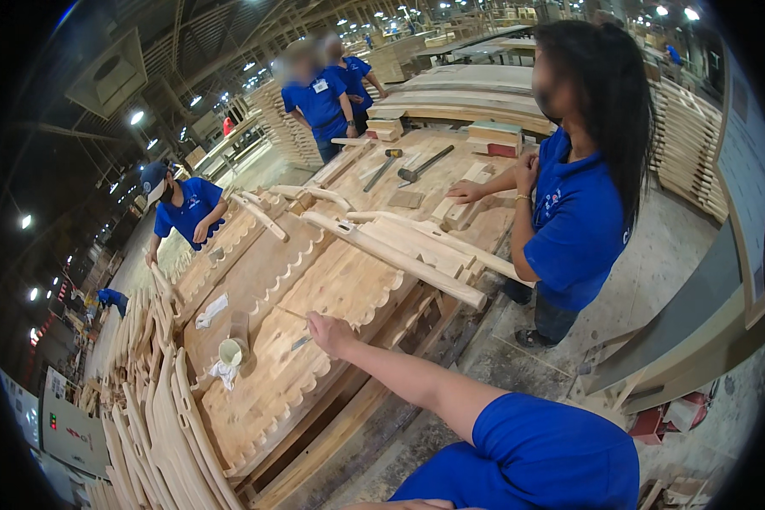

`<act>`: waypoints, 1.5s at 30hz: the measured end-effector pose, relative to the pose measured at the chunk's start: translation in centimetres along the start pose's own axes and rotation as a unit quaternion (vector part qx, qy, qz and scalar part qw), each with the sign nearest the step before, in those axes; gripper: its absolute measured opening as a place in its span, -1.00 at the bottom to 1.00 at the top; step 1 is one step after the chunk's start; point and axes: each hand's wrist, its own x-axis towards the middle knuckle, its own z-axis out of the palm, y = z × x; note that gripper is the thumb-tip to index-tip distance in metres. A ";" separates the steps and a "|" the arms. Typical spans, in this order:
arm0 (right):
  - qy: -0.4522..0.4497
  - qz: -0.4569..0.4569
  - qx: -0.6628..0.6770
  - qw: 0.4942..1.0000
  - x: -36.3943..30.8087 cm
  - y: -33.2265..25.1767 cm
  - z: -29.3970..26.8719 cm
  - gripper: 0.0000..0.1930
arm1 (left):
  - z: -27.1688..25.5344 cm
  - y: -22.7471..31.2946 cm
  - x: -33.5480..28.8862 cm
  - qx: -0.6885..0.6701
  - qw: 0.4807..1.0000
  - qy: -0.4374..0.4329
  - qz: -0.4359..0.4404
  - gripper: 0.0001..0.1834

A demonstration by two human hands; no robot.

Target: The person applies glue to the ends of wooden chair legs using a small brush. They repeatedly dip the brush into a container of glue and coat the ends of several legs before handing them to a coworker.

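Observation:
My right hand point(331, 335) reaches over a scallop-edged wooden panel point(348, 276) on the workbench, its fingers closed. A thin brownish stick point(291, 314) runs out from the fingertips. Just below the fingers shows a flat grey metal blade point(300, 342); I cannot tell if it touches the hand. Left of it, a pale cup point(230, 351) tilts on the panels beside a crumpled white cloth point(223, 374), with another white cloth point(212, 311) farther off. Of my left arm only a strip of skin point(404, 506) shows at the lower edge; its fingers are hidden.
Curved wooden pieces point(157, 399) crowd the bench's left side. A long rail point(399, 259) lies across the panels. Two mallets point(425, 164) rest beyond it. A co-worker point(569, 204) stands at right, a hand on wood; another point(183, 208) works at left. Two people stand behind.

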 end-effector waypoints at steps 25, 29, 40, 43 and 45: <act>-0.058 0.014 0.022 0.998 0.3 1.3 1.0 -0.76 | 1.4 5.9 1.9 -0.002 0.997 0.047 -0.063 -0.54; -0.053 -0.035 0.037 0.997 0.6 1.5 1.2 -0.78 | 1.6 6.8 1.2 0.031 0.999 0.034 -0.023 -0.64; -0.110 0.005 0.008 0.994 0.7 1.0 1.5 -0.78 | -0.9 23.3 -7.5 0.316 0.826 0.272 -0.380 -0.90; -0.080 -0.005 0.006 0.997 0.9 2.2 1.0 -0.79 | -1.6 28.3 -13.5 0.458 0.622 0.376 -0.512 -0.88; -0.064 -0.006 -0.005 0.998 0.4 2.6 1.1 -0.79 | -1.6 31.8 -18.9 0.494 0.428 0.463 -0.598 -0.87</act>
